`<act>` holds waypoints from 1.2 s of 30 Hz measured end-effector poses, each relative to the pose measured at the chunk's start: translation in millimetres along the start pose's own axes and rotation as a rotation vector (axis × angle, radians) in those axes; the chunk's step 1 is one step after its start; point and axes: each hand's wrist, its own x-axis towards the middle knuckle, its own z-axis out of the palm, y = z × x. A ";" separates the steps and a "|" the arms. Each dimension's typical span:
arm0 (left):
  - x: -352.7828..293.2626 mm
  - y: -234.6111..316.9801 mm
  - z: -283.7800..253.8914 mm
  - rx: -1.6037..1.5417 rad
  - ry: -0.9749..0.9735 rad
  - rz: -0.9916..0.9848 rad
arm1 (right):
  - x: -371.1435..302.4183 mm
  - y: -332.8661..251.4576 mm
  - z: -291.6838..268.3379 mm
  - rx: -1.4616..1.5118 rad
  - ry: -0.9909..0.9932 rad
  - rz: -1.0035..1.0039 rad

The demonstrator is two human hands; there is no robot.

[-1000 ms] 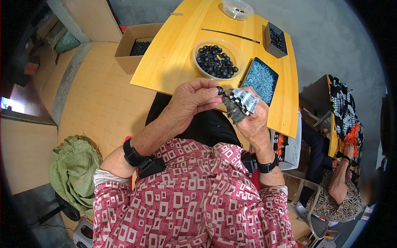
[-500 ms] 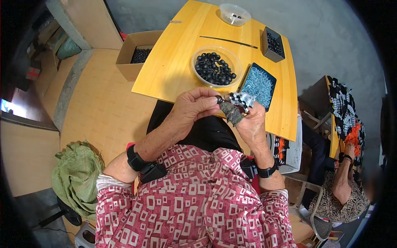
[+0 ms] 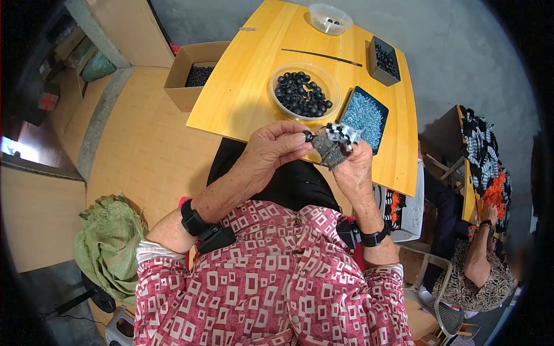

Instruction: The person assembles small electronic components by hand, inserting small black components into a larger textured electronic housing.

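Note:
Both hands are raised together above my lap, just short of the yellow table's near edge (image 3: 242,124). My left hand (image 3: 276,147) pinches a small black round part (image 3: 309,136) between thumb and fingertips. My right hand (image 3: 353,167), fingers wrapped in grey cloth, holds a bundle of small black-and-white pieces (image 3: 341,136) right beside that part. Just beyond the hands, a clear round bowl (image 3: 302,92) holds several black round parts, and a dark tray of pale blue small bits (image 3: 363,118) lies to its right.
Farther back on the table are a thin dark rod (image 3: 323,56), a black box of dark parts (image 3: 384,60) and a clear tub (image 3: 329,18). A cardboard box of black parts (image 3: 193,78) stands on the floor at left. Another person sits at the right (image 3: 479,254). A green cloth (image 3: 109,242) lies lower left.
Both hands have shifted a little toward me while still working together; the black part now shows between my left fingertips beside the bundle.

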 end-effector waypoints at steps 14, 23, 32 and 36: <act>1.3 -3.3 -1.8 0.029 0.048 -0.007 | 3.4 2.4 -4.8 -0.030 -0.064 0.138; 1.4 -2.9 -1.4 0.014 0.016 -0.008 | 1.9 3.3 -1.8 0.102 -0.044 0.145; 0.9 -3.1 -2.9 0.004 0.016 -0.001 | 4.4 16.1 -2.2 0.061 -0.035 0.124; 0.6 -1.1 -2.1 0.029 0.018 0.002 | 4.8 10.7 -5.4 0.014 -0.061 0.142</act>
